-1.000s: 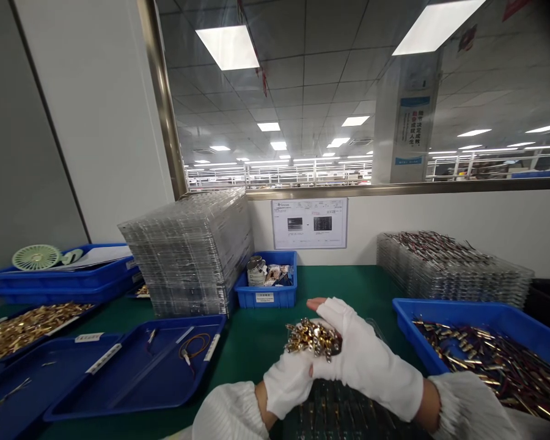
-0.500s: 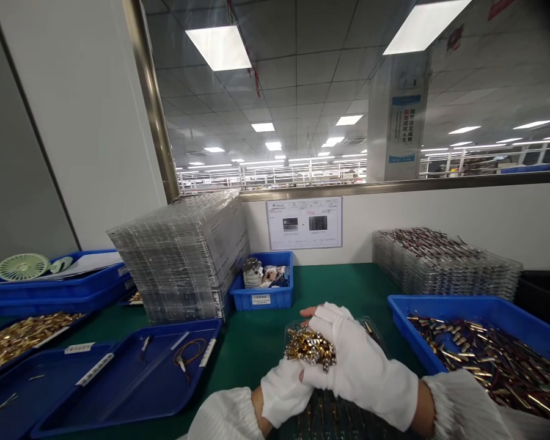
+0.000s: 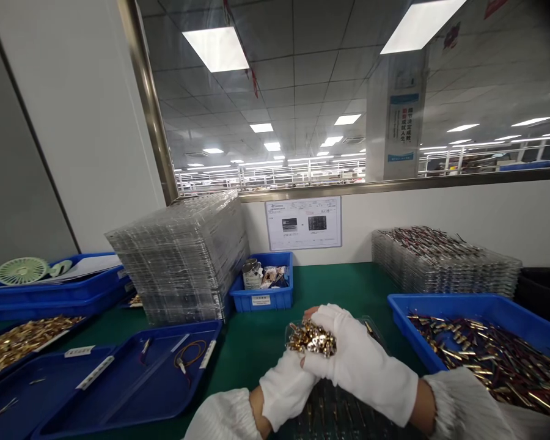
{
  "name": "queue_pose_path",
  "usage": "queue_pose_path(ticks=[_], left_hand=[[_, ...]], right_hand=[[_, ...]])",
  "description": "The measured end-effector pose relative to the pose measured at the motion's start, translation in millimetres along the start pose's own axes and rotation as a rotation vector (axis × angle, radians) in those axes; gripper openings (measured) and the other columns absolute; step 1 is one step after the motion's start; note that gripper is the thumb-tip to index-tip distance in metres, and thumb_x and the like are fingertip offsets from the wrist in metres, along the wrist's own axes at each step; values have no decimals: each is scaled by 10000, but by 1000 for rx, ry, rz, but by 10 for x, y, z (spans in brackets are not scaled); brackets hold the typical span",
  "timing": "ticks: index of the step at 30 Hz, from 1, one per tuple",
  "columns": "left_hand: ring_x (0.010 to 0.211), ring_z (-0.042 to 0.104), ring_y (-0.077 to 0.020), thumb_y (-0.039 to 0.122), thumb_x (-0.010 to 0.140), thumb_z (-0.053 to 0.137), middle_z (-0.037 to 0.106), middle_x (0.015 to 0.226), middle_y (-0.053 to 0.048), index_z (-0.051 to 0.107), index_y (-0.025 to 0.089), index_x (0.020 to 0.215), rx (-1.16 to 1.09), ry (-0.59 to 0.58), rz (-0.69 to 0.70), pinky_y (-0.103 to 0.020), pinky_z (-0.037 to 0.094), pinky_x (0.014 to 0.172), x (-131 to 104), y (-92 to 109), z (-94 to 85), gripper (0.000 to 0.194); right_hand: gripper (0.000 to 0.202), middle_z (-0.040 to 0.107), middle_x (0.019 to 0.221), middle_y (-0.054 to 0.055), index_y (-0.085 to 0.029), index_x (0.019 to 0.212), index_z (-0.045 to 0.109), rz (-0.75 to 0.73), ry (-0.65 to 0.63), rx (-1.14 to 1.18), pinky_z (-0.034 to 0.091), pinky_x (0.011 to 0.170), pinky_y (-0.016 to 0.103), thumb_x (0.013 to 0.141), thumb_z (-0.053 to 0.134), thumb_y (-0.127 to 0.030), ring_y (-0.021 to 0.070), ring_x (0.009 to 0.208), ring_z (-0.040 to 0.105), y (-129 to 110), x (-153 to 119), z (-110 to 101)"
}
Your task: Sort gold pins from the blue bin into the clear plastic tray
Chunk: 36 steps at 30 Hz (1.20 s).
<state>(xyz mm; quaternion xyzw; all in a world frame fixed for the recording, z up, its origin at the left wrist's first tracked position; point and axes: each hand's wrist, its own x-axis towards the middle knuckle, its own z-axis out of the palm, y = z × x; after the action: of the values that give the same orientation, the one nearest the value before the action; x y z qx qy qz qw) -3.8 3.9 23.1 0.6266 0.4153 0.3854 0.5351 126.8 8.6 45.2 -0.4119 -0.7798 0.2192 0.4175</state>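
Note:
My left hand (image 3: 288, 386), in a white glove with bare fingertips, is closed around a bunch of small gold and silver metal parts (image 3: 312, 338). Pressed against the bunch from the right is my right hand (image 3: 355, 360), gloved the same way, its fingers bent over the side of the pile. Both hands touch each other under the parts. Below and behind them lies a clear plastic tray (image 3: 330, 415) with thin wired pieces in it, partly covered by the hands and wrists.
Blue trays (image 3: 137, 379) lie left, near a tall stack of clear trays (image 3: 178, 256). A small blue bin (image 3: 262, 299) stands mid-back. At right are a blue bin of wired metal parts (image 3: 467, 302) and stacked filled trays (image 3: 444, 263).
The bunch of metal parts has shifted slightly between my hands, its ends now turned differently. My right hand's fingers have drawn in a little.

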Motion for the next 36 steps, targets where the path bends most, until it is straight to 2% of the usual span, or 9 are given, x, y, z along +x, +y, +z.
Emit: queue_pose_path(ticks=[2, 4, 6, 9, 19, 23, 27, 31, 36], left_hand=[[490, 430, -113, 216, 654, 495, 463, 525, -5, 546, 157, 660, -295, -142, -103, -241, 319, 485, 63, 36, 76, 77], [405, 381, -68, 250, 712, 438, 468, 556, -1, 524, 140, 721, -483, -231, -219, -205, 279, 406, 117, 36, 129, 140], [394, 361, -26, 242, 731, 439, 484, 653, -9, 511, 121, 792, -646, -288, -300, -160, 226, 370, 149, 15, 142, 154], [431, 388, -7, 188, 726, 468, 475, 723, -17, 502, 105, 865, -800, -351, -356, -130, 195, 366, 160, -19, 114, 165], [446, 410, -31, 177, 732, 468, 502, 735, -35, 514, 115, 865, -738, -342, -326, -161, 232, 386, 175, -107, 131, 154], [504, 468, -65, 216, 729, 482, 520, 802, -53, 513, 121, 850, -671, -314, -314, -197, 317, 437, 168, -147, 167, 157], [544, 494, -84, 223, 733, 480, 527, 823, -71, 514, 107, 884, -638, -303, -310, -209, 356, 459, 170, -191, 184, 194], [550, 515, -92, 220, 735, 474, 533, 849, -76, 507, 103, 892, -608, -310, -318, -212, 364, 463, 171, -212, 183, 199], [559, 521, -94, 229, 730, 482, 532, 879, -80, 495, 108, 892, -560, -350, -344, -211, 365, 467, 161, -179, 192, 203]], right_hand=[[617, 461, 1089, 60, -249, 1156, 360, 178, -47, 270, 431, 511, 272, 608, 559, -452, 114, 570, 517, 37, 28, -4], [594, 425, 1144, 59, -288, 1190, 284, 327, -83, 569, 341, 334, 207, 668, 484, -489, 32, 380, 414, 75, 65, -26], [520, 434, 1142, 67, -263, 1150, 343, 422, -102, 827, 299, 292, 186, 711, 386, -538, 0, 324, 332, 109, 103, -59], [548, 488, 1078, 90, -192, 1071, 437, 531, -124, 1032, 342, 305, 207, 718, 303, -590, -3, 307, 298, 147, 147, -111], [579, 576, 786, 63, -152, 1009, 487, 594, -164, 1014, 324, 275, 217, 697, 318, -609, 38, 302, 328, 187, 150, -154], [379, 537, 556, 3, -147, 971, 504, 582, -201, 802, 234, 250, 170, 662, 538, -364, 41, 282, 316, 238, 155, -100], [316, 574, 677, 27, -157, 945, 508, 653, -158, 801, 243, 274, 161, 632, 484, -124, 70, 366, 438, 283, 198, -96], [283, 565, 856, 67, -134, 924, 498, 717, -197, 983, 285, 285, 180, 698, 459, -300, 90, 444, 494, 289, 243, -159], [537, 540, 984, 100, -147, 971, 474, 685, -245, 1014, 295, 288, 182, 678, 386, -588, 121, 534, 531, 298, 234, -193]])
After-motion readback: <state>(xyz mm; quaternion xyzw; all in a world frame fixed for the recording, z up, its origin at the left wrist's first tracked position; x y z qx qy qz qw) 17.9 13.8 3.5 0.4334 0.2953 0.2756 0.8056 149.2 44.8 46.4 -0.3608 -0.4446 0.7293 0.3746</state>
